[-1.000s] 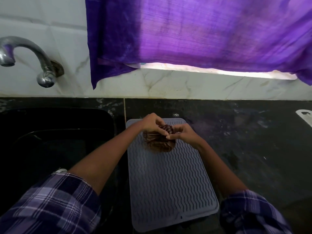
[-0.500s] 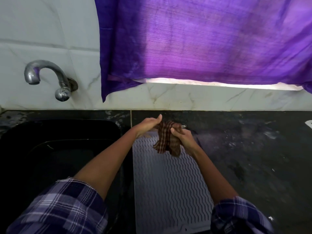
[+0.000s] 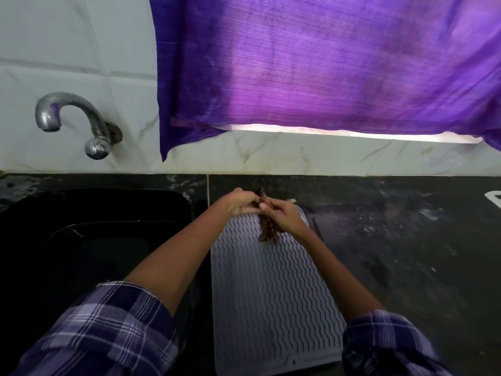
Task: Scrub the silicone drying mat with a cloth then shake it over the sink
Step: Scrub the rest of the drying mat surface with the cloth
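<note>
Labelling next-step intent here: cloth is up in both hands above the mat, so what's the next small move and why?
Probably lower the cloth flat onto the mat and start scrubbing. Left hand and right hand hold it bunched above the mat's far end, and the mat lies flat on the counter beside the sink.

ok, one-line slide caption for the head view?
Both hands, left hand and right hand, bunch a brown checked cloth above the grey drying mat beside the sink.

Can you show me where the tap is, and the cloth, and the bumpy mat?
tap [image 3: 67, 104]: head view, top of its curved spout.
cloth [image 3: 268, 233]: head view, the end hanging below the hands.
mat [image 3: 273, 302]: head view, bare wavy middle.
</note>
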Motion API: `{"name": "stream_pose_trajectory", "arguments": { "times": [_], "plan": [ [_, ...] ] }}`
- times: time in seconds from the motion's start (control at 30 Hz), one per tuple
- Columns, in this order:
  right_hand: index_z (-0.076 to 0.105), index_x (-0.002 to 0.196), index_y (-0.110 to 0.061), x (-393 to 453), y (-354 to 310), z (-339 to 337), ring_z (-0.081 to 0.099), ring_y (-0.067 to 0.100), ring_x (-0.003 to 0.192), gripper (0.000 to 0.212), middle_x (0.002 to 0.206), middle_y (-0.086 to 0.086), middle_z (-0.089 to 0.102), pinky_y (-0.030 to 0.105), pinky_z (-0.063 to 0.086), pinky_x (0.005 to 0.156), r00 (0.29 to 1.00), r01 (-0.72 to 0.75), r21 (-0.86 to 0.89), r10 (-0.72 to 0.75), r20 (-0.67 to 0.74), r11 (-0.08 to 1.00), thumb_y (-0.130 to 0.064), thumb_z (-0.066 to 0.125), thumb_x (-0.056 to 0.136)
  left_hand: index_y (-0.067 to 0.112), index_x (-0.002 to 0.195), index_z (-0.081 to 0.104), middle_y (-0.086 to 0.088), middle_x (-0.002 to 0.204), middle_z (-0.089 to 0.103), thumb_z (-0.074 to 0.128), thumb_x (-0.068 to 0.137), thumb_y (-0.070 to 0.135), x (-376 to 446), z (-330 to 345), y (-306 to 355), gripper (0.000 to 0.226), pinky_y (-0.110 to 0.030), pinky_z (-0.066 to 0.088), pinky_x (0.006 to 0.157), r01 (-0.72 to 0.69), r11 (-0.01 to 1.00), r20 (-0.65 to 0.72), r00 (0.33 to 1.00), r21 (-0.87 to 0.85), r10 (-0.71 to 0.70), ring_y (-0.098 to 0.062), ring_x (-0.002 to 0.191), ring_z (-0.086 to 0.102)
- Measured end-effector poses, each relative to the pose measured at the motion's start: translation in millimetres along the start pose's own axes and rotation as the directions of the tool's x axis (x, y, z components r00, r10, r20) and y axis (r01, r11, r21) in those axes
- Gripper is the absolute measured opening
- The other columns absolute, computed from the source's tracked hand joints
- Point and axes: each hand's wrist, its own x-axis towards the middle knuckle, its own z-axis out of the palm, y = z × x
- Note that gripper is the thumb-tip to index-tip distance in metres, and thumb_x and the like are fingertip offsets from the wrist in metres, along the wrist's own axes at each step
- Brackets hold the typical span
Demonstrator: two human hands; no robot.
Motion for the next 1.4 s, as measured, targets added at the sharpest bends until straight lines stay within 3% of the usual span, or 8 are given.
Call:
{"name": "stream_pose_trajectory", "arguments": {
  "times": [0.17,0.27,0.37,0.43,0.63,0.87,1.03,1.4],
  "plan": [
    [0.066,0.111,-0.01,-2,12,-4,0.064,0.008,0.087,0.033,0.101,0.006,0.069,0.023,0.053,0.081,0.996,-0.057,0.23,0.072,-0.054,0.972,-0.007,0.072,0.079,-0.005,0.122,0.044,-0.031,0.128,0.058,0.045,0.096,0.006,-4,2,11,0.028,-0.029,0.06,0.07,0.063,0.973,0.137,0.99,-0.221,-0.033,-0.032,0.087,0.072],
    [0.061,0.119,-0.003,7,16,-14,0.063,0.023,0.097,0.034,0.112,0.02,0.067,0.04,0.051,0.091,0.968,-0.164,0.309,0.213,-0.133,0.937,0.002,0.061,0.085,-0.008,0.126,0.047,-0.023,0.117,0.068,0.053,0.097,0.025,8,-10,-3,0.044,-0.031,0.06,0.063,0.016,0.991,-0.044,0.999,0.136,-0.011,-0.026,0.078,0.074],
    [0.061,0.118,0.001,26,22,-29,0.064,0.025,0.093,0.034,0.108,0.022,0.068,0.036,0.052,0.086,0.969,-0.066,-0.044,0.053,-0.242,0.997,0.007,0.055,0.085,0.008,0.134,0.052,-0.015,0.136,0.056,0.064,0.09,0.03,19,-41,-36,0.051,-0.048,0.046,0.1,0.095,0.5,-0.216,0.958,0.861,0.19,-0.033,0.125,0.052],
    [0.066,0.113,-0.005,44,24,-26,0.068,0.031,0.086,0.032,0.101,0.019,0.071,0.035,0.054,0.078,0.97,0.009,-0.33,-0.088,-0.225,0.944,0.005,0.055,0.085,0.018,0.15,0.029,-0.008,0.157,0.027,0.069,0.084,0.042,23,-55,-59,0.08,-0.065,0.015,0.113,0.105,0.121,-0.118,0.988,0.987,0.101,-0.035,0.147,0.015],
    [0.055,0.128,-0.02,60,60,65,0.047,0.029,0.119,0.036,0.127,0.012,0.054,0.04,0.037,0.099,1.0,0.027,-0.701,-0.02,0.018,0.713,-0.013,0.047,0.093,0.018,0.155,0.014,-0.004,0.163,0.008,0.07,0.068,0.067,32,-50,-69,0.114,-0.08,-0.008,0.102,0.08,-0.256,-0.059,0.994,0.963,0.088,-0.039,0.149,-0.008],
    [0.06,0.114,-0.013,37,49,63,0.055,0.024,0.105,0.028,0.113,0.011,0.058,0.036,0.043,0.094,0.997,0.012,-0.732,0.043,0.056,0.681,-0.013,0.06,0.086,0.028,0.15,0.028,0.001,0.16,0.023,0.072,0.052,0.077,35,-58,-69,0.118,-0.081,-0.012,0.098,0.085,-0.228,-0.055,0.989,0.97,0.137,-0.041,0.148,-0.006],
    [0.065,0.103,-0.02,-6,34,34,0.062,0.016,0.096,0.018,0.104,0.001,0.065,0.029,0.05,0.089,0.885,0.084,-0.686,0.263,0.385,0.723,-0.017,0.062,0.086,0.029,0.148,0.032,0.0,0.159,0.027,0.071,0.049,0.079,32,-57,-63,0.118,-0.08,-0.018,0.092,0.085,-0.221,-0.064,0.993,0.972,0.099,-0.041,0.148,-0.005],
    [0.064,0.106,-0.012,-3,30,82,0.056,0.025,0.105,0.02,0.115,0.01,0.058,0.031,0.045,0.093,0.974,0.092,-0.692,0.081,0.213,0.716,-0.017,0.06,0.087,0.033,0.146,0.036,0.005,0.157,0.031,0.07,0.059,0.074,31,-52,-60,0.102,-0.081,-0.011,0.099,0.13,-0.265,-0.104,0.988,0.955,0.111,-0.037,0.15,0.001]
  ]
}}
